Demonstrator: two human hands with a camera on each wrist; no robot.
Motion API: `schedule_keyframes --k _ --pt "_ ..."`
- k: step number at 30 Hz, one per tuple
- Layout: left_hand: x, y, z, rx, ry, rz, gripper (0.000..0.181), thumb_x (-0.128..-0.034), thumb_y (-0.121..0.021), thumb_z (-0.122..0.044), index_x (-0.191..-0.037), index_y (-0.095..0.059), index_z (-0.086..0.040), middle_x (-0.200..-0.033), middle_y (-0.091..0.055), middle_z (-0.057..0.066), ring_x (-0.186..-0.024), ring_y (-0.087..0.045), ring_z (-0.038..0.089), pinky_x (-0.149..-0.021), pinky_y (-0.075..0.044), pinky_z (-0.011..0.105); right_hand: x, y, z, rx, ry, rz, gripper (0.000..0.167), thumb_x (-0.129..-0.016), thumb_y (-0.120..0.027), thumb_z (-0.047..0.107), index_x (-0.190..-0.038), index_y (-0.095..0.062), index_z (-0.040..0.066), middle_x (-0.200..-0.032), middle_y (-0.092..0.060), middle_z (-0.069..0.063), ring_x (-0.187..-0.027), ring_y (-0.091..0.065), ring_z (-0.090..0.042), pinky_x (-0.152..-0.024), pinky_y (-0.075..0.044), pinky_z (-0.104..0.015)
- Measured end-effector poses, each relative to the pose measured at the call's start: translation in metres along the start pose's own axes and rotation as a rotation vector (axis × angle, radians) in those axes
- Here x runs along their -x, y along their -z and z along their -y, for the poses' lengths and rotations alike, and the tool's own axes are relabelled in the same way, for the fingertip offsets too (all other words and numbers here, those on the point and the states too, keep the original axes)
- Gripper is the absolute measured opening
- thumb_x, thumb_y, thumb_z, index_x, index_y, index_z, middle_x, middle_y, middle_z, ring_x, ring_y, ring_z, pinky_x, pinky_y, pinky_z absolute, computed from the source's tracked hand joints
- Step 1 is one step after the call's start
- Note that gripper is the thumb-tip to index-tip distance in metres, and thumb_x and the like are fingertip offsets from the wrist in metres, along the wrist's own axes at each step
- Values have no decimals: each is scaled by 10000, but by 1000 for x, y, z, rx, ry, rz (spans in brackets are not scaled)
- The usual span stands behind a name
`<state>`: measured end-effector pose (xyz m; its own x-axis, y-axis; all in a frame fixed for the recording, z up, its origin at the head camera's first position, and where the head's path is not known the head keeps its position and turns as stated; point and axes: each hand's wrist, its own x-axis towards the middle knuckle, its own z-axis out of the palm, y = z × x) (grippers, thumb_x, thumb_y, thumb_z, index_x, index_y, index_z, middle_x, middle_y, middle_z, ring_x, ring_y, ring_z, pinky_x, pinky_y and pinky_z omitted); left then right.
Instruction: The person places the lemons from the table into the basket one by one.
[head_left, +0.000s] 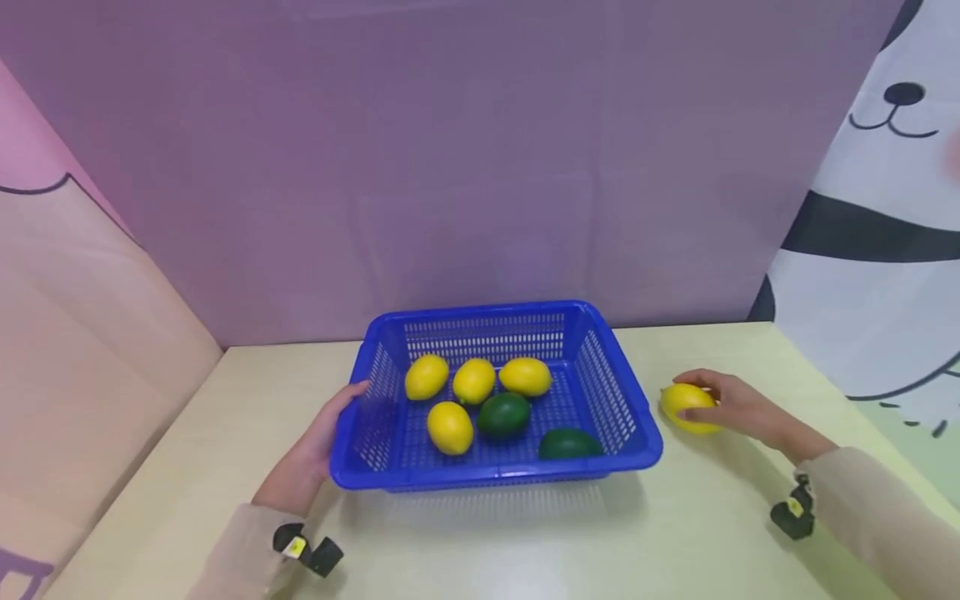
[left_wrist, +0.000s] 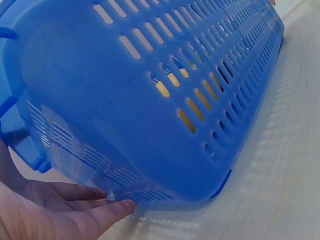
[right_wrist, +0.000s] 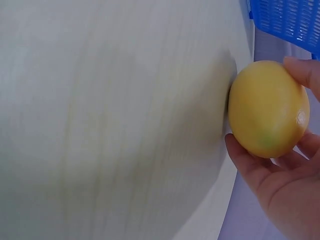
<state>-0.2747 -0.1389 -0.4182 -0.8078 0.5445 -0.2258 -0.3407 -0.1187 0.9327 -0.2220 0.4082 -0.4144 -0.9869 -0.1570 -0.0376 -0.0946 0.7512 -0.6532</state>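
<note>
On the right of the head view, my right hand (head_left: 731, 406) grips a yellow lemon (head_left: 684, 407) low over the table. The right wrist view shows the thumb on one side of this lemon (right_wrist: 268, 109) and the fingers on the other. My left hand (head_left: 318, 437) holds the left side of a blue plastic basket (head_left: 487, 477), one fingertip showing at the rim. Against the basket's outer wall (left_wrist: 110, 120) lie more of its fingers (left_wrist: 112, 212). Inside are several lemons (head_left: 450, 428) and two dark green fruits, like avocados (head_left: 504, 416); the front one (head_left: 570, 444) is partly hidden by the rim.
The pale wooden table (head_left: 480, 542) runs up to a purple cloth backdrop (head_left: 480, 167). Printed cloth panels, one with a panda (head_left: 885, 292), stand at both sides. Each wrist wears a small black camera strap (head_left: 795, 510).
</note>
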Motion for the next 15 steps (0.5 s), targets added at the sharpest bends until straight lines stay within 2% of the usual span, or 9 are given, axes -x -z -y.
schedule_keyframes --k 4,9,15 --pt "-1 -2 -2 -5 -4 -10 713 -975 -275 -477 -1494 -3 -71 -1382 -368 168 -1143 -511 230 -975 -427 407 -2 2 2 9 -14 -6 565 -853 -693 271 -1286 -490 -31 -1212 -543 -202 -1000 -500 -286 -821 -446 -352" --pt "0 -3 -2 8 7 -10 708 -975 -279 -467 -1490 -24 -53 -1330 -431 133 -1119 -531 219 -962 -439 391 -3 4 7 9 -5 -14 561 -852 -696 257 -1283 -486 -35 -1191 -552 -196 -981 -512 -279 -791 -469 -319" --pt "1 -1 -2 0 7 -8 724 -970 -277 -483 -1487 -23 -45 -1300 -456 129 -1096 -543 220 -937 -455 391 -4 12 26 17 16 -29 568 -861 -688 260 -1292 -467 -37 -1176 -558 -192 -954 -527 -273 -770 -491 -300"
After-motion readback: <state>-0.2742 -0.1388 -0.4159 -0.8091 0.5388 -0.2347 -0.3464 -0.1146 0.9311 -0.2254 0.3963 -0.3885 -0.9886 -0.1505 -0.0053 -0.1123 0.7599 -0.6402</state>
